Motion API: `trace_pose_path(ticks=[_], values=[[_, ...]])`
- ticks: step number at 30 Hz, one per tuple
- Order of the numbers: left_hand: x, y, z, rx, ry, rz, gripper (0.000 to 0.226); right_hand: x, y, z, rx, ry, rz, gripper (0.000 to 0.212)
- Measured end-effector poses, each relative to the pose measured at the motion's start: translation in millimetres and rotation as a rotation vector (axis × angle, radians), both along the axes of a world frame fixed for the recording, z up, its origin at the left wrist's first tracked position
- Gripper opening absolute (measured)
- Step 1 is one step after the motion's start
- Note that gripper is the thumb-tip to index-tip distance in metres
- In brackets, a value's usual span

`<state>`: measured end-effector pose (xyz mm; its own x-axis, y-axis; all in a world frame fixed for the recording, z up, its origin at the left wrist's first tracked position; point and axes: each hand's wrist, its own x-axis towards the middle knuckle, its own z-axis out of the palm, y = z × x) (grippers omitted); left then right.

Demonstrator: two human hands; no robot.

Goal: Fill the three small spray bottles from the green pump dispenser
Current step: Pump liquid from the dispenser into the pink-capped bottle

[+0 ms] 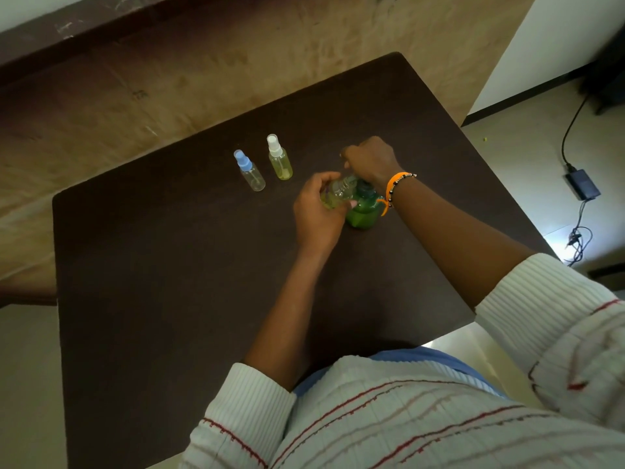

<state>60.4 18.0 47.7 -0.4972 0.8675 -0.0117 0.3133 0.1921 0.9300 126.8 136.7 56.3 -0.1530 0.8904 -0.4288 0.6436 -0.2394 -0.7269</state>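
At the middle of the dark worktop, the green pump dispenser stands upright, and the left hand grips an uncapped small spray bottle, tilting its open neck toward the pump's spout. This bottle already shows some yellow-green liquid. The right hand sits over the pump head with its fingers curled; the head itself is hidden beneath it, so I cannot tell whether the fingers grip it or merely press down.

To do this step well, the neck should stay tight under the nozzle before each stroke, with slow, full presses so the stream does not overshoot the narrow opening. Holding the bottle nearer upright as it fills would likely prevent spills.

Farther back on the worktop stand the other two bottles, well apart from the hands: the white-capped bottle holds yellowish liquid, while the blue-capped bottle looks clear and probably still needs filling.
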Motion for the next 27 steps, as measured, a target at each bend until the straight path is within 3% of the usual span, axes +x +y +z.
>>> trace_pose_path(ticks=[8,14,17,23,27], values=[[0.9,2.5,-3.3,-0.019,0.015,-0.004,0.046,0.4,-2.8,0.2,0.097,-0.081,-0.041,0.019],[0.2,0.7,-2.1,-0.017,-0.012,0.010,0.045,1.2,-1.5,1.9,-0.018,-0.011,-0.009,0.043],[1.5,0.6,-5.5,-0.024,-0.021,0.015,0.045,3.3,-4.2,0.0,0.055,-0.034,-0.067,0.024],[1.8,1.8,-6.9,-0.023,-0.021,0.016,0.046,1.2,-7.9,-1.1,0.115,-0.082,-0.094,0.018],[0.6,1.5,-5.0,-0.017,-0.019,0.015,0.047,0.5,-2.5,2.7,0.001,-0.028,-0.005,0.037]])
